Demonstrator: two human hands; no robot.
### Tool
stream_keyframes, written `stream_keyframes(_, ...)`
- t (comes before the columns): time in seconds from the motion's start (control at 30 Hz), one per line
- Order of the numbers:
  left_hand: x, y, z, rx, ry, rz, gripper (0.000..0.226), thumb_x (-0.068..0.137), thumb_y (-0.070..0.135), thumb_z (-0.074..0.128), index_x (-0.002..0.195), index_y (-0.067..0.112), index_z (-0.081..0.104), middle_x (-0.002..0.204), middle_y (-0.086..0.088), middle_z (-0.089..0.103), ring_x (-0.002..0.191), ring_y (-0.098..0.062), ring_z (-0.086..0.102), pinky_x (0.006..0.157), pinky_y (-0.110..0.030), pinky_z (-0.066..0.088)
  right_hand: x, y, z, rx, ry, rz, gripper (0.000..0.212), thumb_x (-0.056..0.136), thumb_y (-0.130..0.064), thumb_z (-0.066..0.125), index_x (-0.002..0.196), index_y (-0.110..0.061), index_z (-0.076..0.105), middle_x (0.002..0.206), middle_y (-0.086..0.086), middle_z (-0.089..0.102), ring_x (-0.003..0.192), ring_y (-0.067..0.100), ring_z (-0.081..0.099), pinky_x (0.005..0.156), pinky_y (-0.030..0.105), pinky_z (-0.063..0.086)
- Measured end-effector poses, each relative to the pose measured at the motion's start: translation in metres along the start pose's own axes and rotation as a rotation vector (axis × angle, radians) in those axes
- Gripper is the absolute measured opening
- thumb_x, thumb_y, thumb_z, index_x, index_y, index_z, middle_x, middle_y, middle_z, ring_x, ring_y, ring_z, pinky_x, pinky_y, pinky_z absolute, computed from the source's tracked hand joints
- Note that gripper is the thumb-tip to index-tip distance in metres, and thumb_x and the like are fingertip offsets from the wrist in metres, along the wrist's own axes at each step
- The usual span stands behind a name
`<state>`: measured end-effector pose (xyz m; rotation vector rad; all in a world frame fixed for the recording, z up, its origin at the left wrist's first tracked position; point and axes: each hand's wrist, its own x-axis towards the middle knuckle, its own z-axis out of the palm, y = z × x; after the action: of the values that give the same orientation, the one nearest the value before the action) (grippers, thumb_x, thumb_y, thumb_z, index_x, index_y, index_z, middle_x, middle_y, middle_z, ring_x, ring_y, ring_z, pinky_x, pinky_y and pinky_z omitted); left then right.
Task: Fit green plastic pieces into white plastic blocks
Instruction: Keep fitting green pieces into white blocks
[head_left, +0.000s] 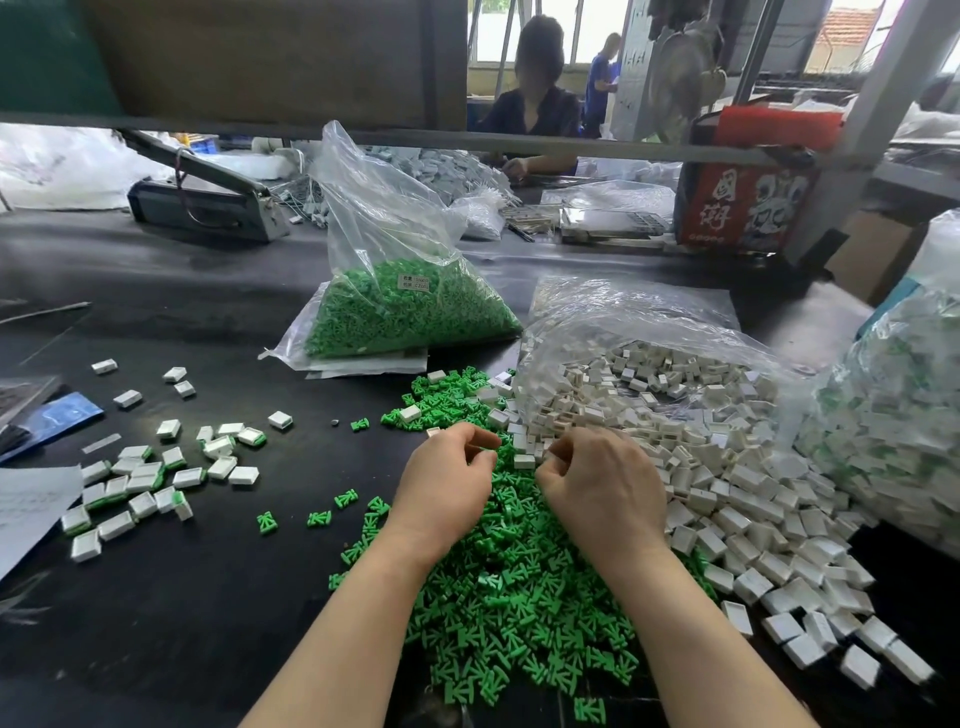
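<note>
Two hands over the green pile (519, 582) mid-bench: left hand (447, 483) fingers curled, apparently pinching a green piece; right hand (602, 483) fingers clenched, contents hidden. White blocks (727, 499) heaped just right. Tip: line up piece w/ block opening, press straight in.

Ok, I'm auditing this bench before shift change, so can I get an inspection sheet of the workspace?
Surface: black table, scuffed.
Job's things: loose green pieces in front; white blocks spilling from an open bag; fitted blocks scattered to the left; sealed bag of green pieces.
Clutter: paper sheet, blue packet.
Grippers: left hand and right hand curled over the piles; what they hold is hidden.
Cables: nothing seen.
Surroundings: seated person opposite, red box.
</note>
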<state>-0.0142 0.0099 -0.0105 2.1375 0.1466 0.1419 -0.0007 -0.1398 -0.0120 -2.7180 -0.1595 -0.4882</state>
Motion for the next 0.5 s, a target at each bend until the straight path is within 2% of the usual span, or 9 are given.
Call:
stream_keyframes(0.07,0.000,0.001,0.000,-0.108,-0.030,-0.031,0.012,0.096,0.021,0.059,0.099,0.029,0.068,0.088,0.006,0.069,0.076,-0.015,0.063,0.070,-0.028,0.053,0.002,0.001,-0.001,0.342,-0.021,0.079,0.013,0.091,-0.029,0.062,0.095,-0.022,0.072,0.087,-0.007,0.071,0.080,0.013,0.064,0.076,0.032,0.055)
stream_keyframes(0.13,0.000,0.004,-0.002,-0.287,-0.060,-0.040,0.012,0.095,0.016,0.062,0.101,0.024,0.069,0.091,0.000,0.073,0.076,-0.012,0.065,0.063,-0.018,0.052,0.004,-0.002,-0.007,0.788,-0.075,0.152,0.007,0.091,-0.023,0.066,0.094,-0.023,0.073,0.083,-0.005,0.073,0.076,0.016,0.066,0.073,0.034,0.057)
stream_keyframes(0.2,-0.001,0.008,-0.003,-0.474,-0.078,-0.007,0.013,0.091,0.011,0.067,0.102,0.017,0.070,0.088,-0.003,0.073,0.073,-0.008,0.065,0.058,-0.012,0.047,0.005,-0.005,-0.013,1.013,-0.106,0.152,0.013,0.091,-0.015,0.067,0.090,-0.026,0.073,0.082,-0.003,0.075,0.079,0.023,0.068,0.073,0.036,0.057)
stream_keyframes(0.27,-0.002,0.012,-0.006,-0.622,-0.082,0.058,0.016,0.086,0.008,0.072,0.100,0.014,0.072,0.084,-0.002,0.074,0.073,-0.004,0.066,0.060,-0.012,0.048,0.005,-0.008,-0.016,1.091,-0.122,0.092,0.017,0.090,-0.010,0.067,0.090,-0.025,0.074,0.085,-0.004,0.076,0.080,0.024,0.068,0.073,0.033,0.056)
stream_keyframes(0.33,-0.003,0.015,-0.006,-0.702,-0.066,0.129,0.018,0.081,0.004,0.074,0.097,0.012,0.074,0.084,-0.002,0.076,0.073,-0.003,0.068,0.063,-0.012,0.050,0.004,-0.010,-0.016,1.141,-0.108,0.041,0.014,0.087,-0.009,0.069,0.092,-0.021,0.075,0.087,-0.003,0.076,0.084,0.019,0.070,0.079,0.027,0.057)
stream_keyframes(0.43,-0.004,0.016,-0.007,-0.777,-0.017,0.190,0.020,0.078,-0.002,0.075,0.097,0.004,0.074,0.087,-0.006,0.077,0.080,-0.010,0.072,0.070,-0.014,0.053,0.003,-0.009,-0.016,1.210,-0.070,0.006,0.012,0.084,-0.008,0.070,0.092,-0.017,0.074,0.088,0.001,0.075,0.087,0.021,0.068,0.082,0.032,0.056)
stream_keyframes(0.5,-0.004,0.015,-0.007,-0.780,0.004,0.222,0.020,0.075,0.001,0.077,0.095,0.003,0.074,0.087,-0.007,0.077,0.082,-0.014,0.073,0.073,-0.017,0.054,0.004,-0.008,-0.015,1.216,-0.055,-0.021,0.011,0.084,-0.005,0.070,0.091,-0.014,0.071,0.086,0.004,0.073,0.084,0.022,0.067,0.081,0.035,0.056)
